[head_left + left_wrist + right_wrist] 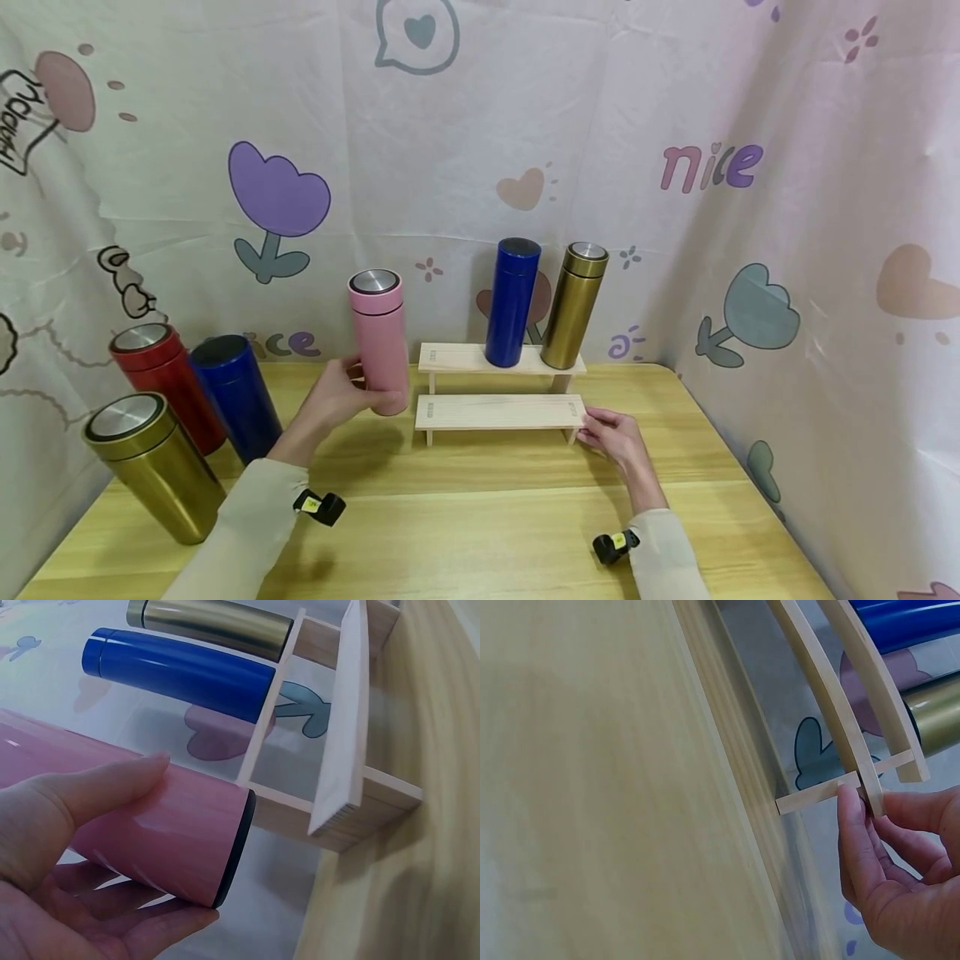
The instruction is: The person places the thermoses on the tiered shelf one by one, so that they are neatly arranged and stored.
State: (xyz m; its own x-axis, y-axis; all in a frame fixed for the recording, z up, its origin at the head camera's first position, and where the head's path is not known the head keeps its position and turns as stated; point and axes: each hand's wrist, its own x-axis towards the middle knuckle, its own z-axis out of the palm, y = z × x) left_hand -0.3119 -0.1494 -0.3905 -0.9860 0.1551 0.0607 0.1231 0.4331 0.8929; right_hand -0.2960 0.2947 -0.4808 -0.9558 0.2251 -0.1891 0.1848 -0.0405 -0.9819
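Observation:
A pink thermos flask (380, 350) with a silver-topped lid is gripped low on its body by my left hand (339, 396), just left of a two-step wooden rack (498, 412). In the left wrist view the thumb lies along the pink flask (180, 832) and the fingers curl beneath it; its dark base shows. My right hand (617, 435) pinches the right end of the rack's lower step, thumb on one side and fingers on the other in the right wrist view. On the upper step stand a blue flask (513, 302) and a gold flask (574, 305).
At the table's left side stand a red flask (168, 385), another blue flask (236, 397) and a wider gold flask (156, 467). A printed curtain (450, 167) hangs behind the wooden table (450, 533) and along its sides.

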